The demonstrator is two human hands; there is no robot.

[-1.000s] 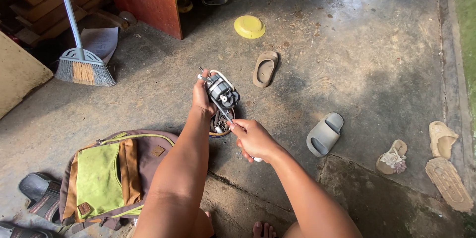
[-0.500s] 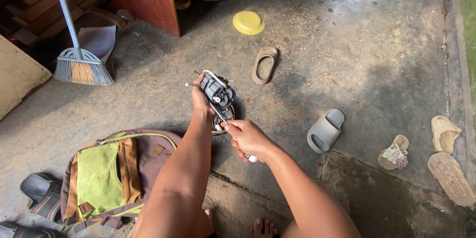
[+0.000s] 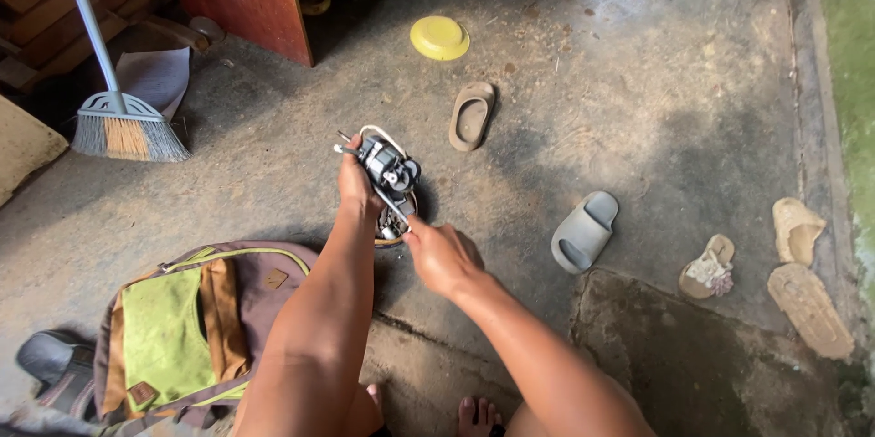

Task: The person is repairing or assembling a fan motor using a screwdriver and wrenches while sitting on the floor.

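Note:
My left hand (image 3: 355, 186) grips a small dark motor-like part (image 3: 387, 168) with white wires looping off its top, held above the concrete floor. My right hand (image 3: 442, 255) holds a thin metal tool (image 3: 392, 209), a screwdriver by its look, with the tip pushed against the lower side of the part. Below the part lies a round dark piece (image 3: 396, 227), mostly hidden by my hands. My bare toes (image 3: 474, 414) show at the bottom edge.
A green and brown backpack (image 3: 182, 332) lies at lower left beside a dark shoe (image 3: 55, 369). A broom (image 3: 123, 123) leans at the left. A yellow disc (image 3: 439, 37), a brown slipper (image 3: 471, 115), a grey slide (image 3: 583, 232) and worn sandals (image 3: 807, 287) are scattered on the floor.
The part in my left hand has tilted and shifted slightly left. My right hand has stayed close, keeping the tool against it.

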